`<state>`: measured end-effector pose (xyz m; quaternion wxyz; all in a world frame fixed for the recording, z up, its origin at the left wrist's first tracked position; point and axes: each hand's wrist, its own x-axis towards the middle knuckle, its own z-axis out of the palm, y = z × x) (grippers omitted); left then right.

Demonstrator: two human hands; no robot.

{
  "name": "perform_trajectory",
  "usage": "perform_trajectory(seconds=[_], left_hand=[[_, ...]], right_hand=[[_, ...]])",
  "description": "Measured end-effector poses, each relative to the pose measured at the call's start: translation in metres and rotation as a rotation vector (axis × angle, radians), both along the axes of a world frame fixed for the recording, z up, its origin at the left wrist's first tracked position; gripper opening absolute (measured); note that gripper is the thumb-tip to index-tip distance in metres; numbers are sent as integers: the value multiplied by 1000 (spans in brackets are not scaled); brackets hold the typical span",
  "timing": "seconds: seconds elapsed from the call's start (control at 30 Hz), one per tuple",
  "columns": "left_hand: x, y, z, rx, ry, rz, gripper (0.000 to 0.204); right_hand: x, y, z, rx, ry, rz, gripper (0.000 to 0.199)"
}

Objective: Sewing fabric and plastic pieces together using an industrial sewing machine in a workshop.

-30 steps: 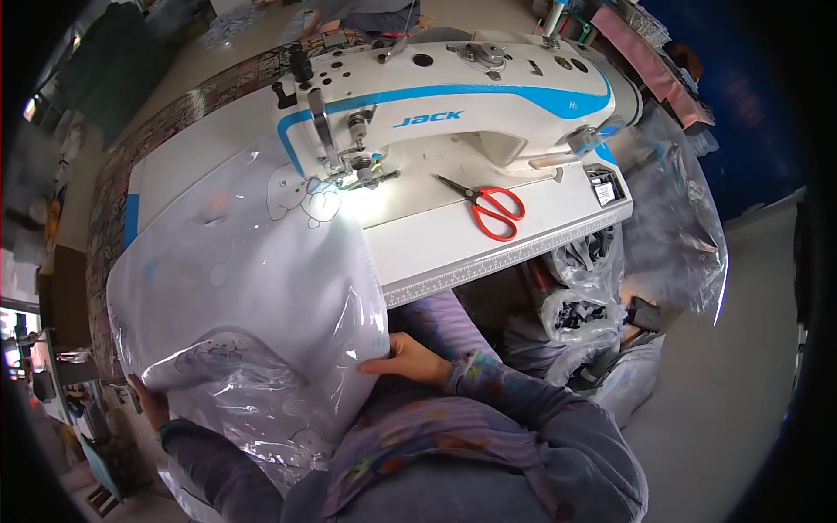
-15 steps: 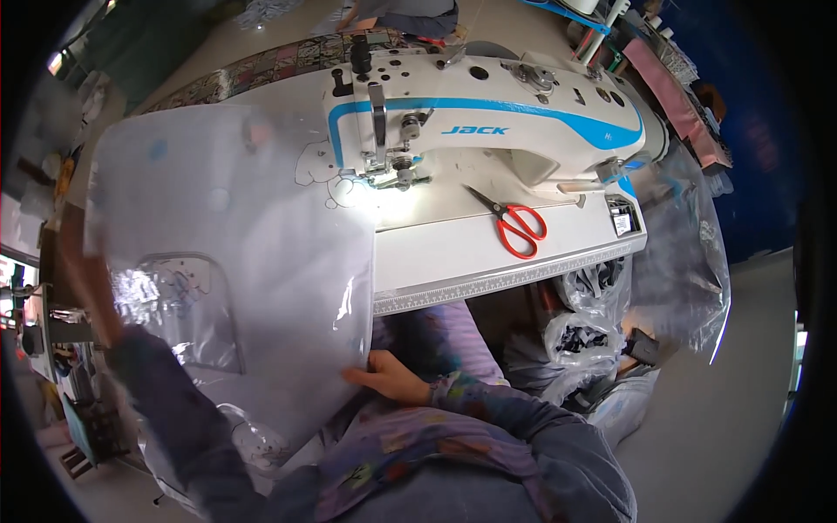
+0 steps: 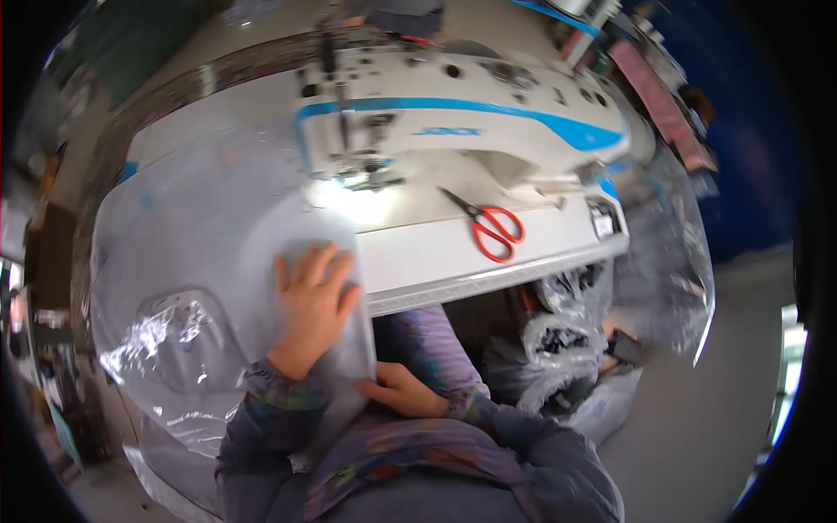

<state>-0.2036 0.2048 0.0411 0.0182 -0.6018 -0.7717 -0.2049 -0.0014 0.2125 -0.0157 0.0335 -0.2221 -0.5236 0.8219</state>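
A large grey sheet point(image 3: 235, 231), smooth and plastic-looking, covers the left of the sewing table and hangs toward my lap. Set into it is a shiny clear panel point(image 3: 187, 336) with a rounded dark outline. My left hand point(image 3: 312, 305) lies flat on the sheet near its right edge, fingers spread. Lower down, my right hand point(image 3: 405, 390) pinches that same edge, its fingertips partly hidden by the material. Beyond my left hand stands a white and blue sewing machine point(image 3: 471, 113), its lamp lit over the needle area.
Red-handled scissors point(image 3: 495, 231) lie on the white table right of the needle. A ruler strip point(image 3: 497, 281) runs along the table's front edge. Clear bags of dark pieces point(image 3: 567, 340) stand below right. Clear plastic point(image 3: 667, 261) hangs at the table's right end.
My left hand has come from the sheet's far left edge to rest flat near its right edge. My right hand keeps its pinch. The view has shifted slightly, with some blur.
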Motion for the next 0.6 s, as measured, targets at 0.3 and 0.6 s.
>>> perform_trajectory(seconds=[0.3,0.6], left_hand=[[14,1,-5,-23,97,-80,42],[58,-2,1,-46,4,6,65]], right_hand=[[85,85,-43,179,-170,-356,22],[330,299,-171,1219,-1163,-1345,32]])
